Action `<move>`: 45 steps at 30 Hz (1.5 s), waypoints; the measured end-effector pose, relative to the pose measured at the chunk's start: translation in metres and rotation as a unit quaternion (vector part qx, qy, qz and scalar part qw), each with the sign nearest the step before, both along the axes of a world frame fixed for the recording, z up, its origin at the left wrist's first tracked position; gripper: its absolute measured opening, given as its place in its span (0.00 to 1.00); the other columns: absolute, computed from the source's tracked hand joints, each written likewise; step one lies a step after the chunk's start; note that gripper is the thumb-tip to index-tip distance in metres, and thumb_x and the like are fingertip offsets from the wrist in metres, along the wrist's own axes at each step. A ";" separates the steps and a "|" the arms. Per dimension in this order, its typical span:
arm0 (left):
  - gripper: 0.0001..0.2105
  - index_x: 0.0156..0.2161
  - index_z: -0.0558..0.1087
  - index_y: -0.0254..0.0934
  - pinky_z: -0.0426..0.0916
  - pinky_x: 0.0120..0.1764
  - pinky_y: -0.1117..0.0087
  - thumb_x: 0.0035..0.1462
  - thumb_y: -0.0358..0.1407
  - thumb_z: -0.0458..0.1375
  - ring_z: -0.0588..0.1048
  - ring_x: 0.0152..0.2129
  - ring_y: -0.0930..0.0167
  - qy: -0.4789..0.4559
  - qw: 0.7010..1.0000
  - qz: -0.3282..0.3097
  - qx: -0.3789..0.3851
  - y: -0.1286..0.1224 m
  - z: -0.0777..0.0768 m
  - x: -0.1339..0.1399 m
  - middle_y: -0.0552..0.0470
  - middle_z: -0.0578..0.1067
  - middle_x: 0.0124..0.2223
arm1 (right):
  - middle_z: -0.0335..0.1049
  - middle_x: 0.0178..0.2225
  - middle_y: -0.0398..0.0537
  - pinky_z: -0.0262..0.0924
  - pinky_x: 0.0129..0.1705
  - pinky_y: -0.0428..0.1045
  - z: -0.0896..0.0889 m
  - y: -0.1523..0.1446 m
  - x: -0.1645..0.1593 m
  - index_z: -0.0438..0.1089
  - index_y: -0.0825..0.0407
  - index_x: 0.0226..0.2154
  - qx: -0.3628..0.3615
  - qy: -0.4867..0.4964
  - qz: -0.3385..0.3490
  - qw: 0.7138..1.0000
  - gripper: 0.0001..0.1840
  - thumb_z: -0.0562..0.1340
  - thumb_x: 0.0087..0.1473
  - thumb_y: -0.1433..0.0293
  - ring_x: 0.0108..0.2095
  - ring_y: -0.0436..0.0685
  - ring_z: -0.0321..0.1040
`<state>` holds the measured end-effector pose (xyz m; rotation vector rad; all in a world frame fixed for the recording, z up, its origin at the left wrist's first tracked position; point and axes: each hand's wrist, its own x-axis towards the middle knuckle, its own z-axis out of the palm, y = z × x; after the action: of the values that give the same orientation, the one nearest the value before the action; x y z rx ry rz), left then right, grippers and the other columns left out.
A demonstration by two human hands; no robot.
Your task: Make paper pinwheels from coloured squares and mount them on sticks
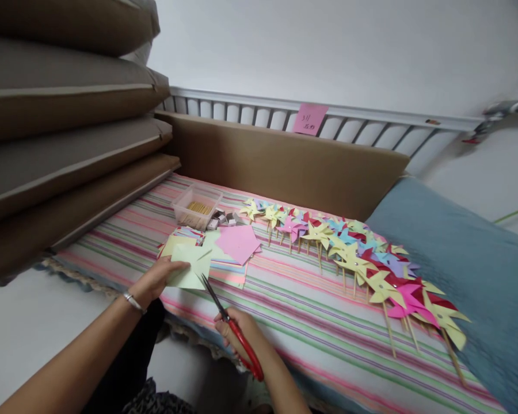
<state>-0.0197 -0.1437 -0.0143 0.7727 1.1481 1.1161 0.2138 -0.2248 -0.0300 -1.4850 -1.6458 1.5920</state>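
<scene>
My left hand (159,277) pinches a pale green paper square (190,275) by its left side; a slit shows near its upper right corner. In my right hand (237,333) is a pair of red-handled scissors (251,355), its dark blades pointing up and left at the paper's lower right corner. Behind the held sheet lie a pink paper sheet (238,242) and a stack of coloured papers (228,275). Several finished paper pinwheels (349,257) on wooden sticks spread in rows to the right.
A clear plastic box (197,207) with wooden sticks stands at the back, beside small boxes (223,219). Thick brown cushions (73,155) are piled at left. A brown board (280,161) leans on the radiator, which bears a pink note (309,119). Striped cloth (259,316) covers the surface.
</scene>
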 end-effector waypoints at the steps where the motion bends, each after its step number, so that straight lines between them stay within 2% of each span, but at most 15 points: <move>1: 0.22 0.42 0.73 0.29 0.71 0.30 0.65 0.36 0.29 0.66 0.77 0.26 0.62 -0.002 1.000 -0.006 0.003 0.000 0.000 -0.001 0.42 0.79 0.34 | 0.61 0.16 0.38 0.48 0.14 0.39 0.003 -0.001 0.000 0.69 0.54 0.36 -0.010 -0.006 0.000 1.000 0.20 0.58 0.49 0.56 0.12 0.44 0.53; 8: 0.20 0.42 0.73 0.29 0.71 0.31 0.67 0.39 0.29 0.65 0.77 0.27 0.64 0.009 0.999 -0.026 0.019 -0.002 0.002 -0.003 0.43 0.79 0.36 | 0.58 0.15 0.37 0.45 0.12 0.38 0.007 -0.003 -0.002 0.68 0.54 0.35 -0.036 -0.007 0.010 0.999 0.18 0.57 0.50 0.57 0.11 0.43 0.51; 18: 0.21 0.43 0.73 0.30 0.71 0.32 0.65 0.39 0.32 0.66 0.77 0.28 0.61 0.008 0.999 -0.046 -0.005 -0.002 -0.005 0.002 0.44 0.79 0.31 | 0.58 0.14 0.37 0.46 0.12 0.39 0.012 0.002 -0.005 0.70 0.54 0.36 -0.031 -0.033 0.010 0.999 0.17 0.59 0.49 0.58 0.11 0.43 0.51; 24: 0.22 0.43 0.73 0.29 0.70 0.30 0.66 0.37 0.32 0.67 0.77 0.27 0.60 0.007 0.999 -0.049 -0.005 -0.003 -0.002 0.003 0.44 0.79 0.31 | 0.58 0.14 0.36 0.46 0.13 0.39 0.011 0.001 -0.005 0.70 0.53 0.34 -0.012 -0.020 0.008 1.000 0.15 0.60 0.48 0.59 0.11 0.43 0.51; 35: 0.19 0.39 0.74 0.29 0.70 0.27 0.67 0.37 0.32 0.66 0.77 0.25 0.62 0.013 0.999 -0.043 -0.013 -0.004 0.001 0.003 0.43 0.79 0.31 | 0.55 0.11 0.35 0.44 0.13 0.40 0.015 -0.002 -0.007 0.71 0.53 0.29 -0.013 -0.017 -0.011 1.000 0.13 0.60 0.47 0.60 0.09 0.44 0.50; 41: 0.20 0.40 0.74 0.30 0.70 0.29 0.66 0.38 0.31 0.66 0.77 0.26 0.61 0.011 0.999 -0.040 -0.012 -0.004 0.000 0.003 0.44 0.79 0.30 | 0.55 0.11 0.35 0.46 0.15 0.41 0.015 -0.004 -0.008 0.71 0.52 0.28 0.008 -0.020 -0.010 1.000 0.11 0.59 0.48 0.61 0.10 0.44 0.50; 45: 0.22 0.41 0.74 0.30 0.71 0.28 0.66 0.36 0.31 0.67 0.77 0.26 0.61 0.010 1.000 -0.020 -0.015 -0.001 -0.001 0.002 0.43 0.79 0.31 | 0.58 0.14 0.37 0.50 0.20 0.43 0.014 -0.001 -0.004 0.72 0.53 0.28 0.057 -0.036 0.010 0.998 0.09 0.60 0.46 0.64 0.16 0.47 0.56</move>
<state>-0.0175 -0.1452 -0.0154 0.7822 1.1576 1.0583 0.2098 -0.2254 -0.0163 -1.4878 -1.7654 1.4444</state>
